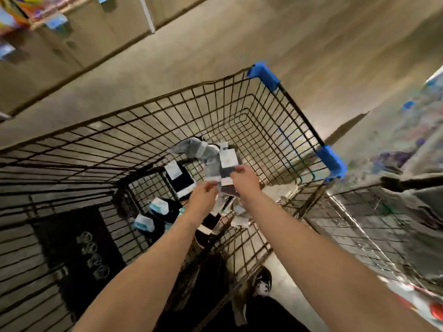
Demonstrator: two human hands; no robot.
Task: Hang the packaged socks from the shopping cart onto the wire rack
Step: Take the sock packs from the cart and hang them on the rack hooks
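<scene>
A black wire shopping cart (299,116) with blue corner guards fills the middle of the head view. Several packaged socks lie on its bottom: a grey pair (199,147), a dark pair with a white label (178,178), and dark pairs with light blue bands (159,207). Both my arms reach down into the cart. My left hand (203,195) pinches the edge of a sock package (224,176). My right hand (244,180) pinches the same package near its white card label. The wire rack is not clearly in view.
Shelving with cardboard boxes (72,39) runs along the upper left. A display with colourful goods (407,130) stands at the right. Another wire surface (359,224) lies to the right of the cart. The floor (287,44) beyond the cart is bare concrete.
</scene>
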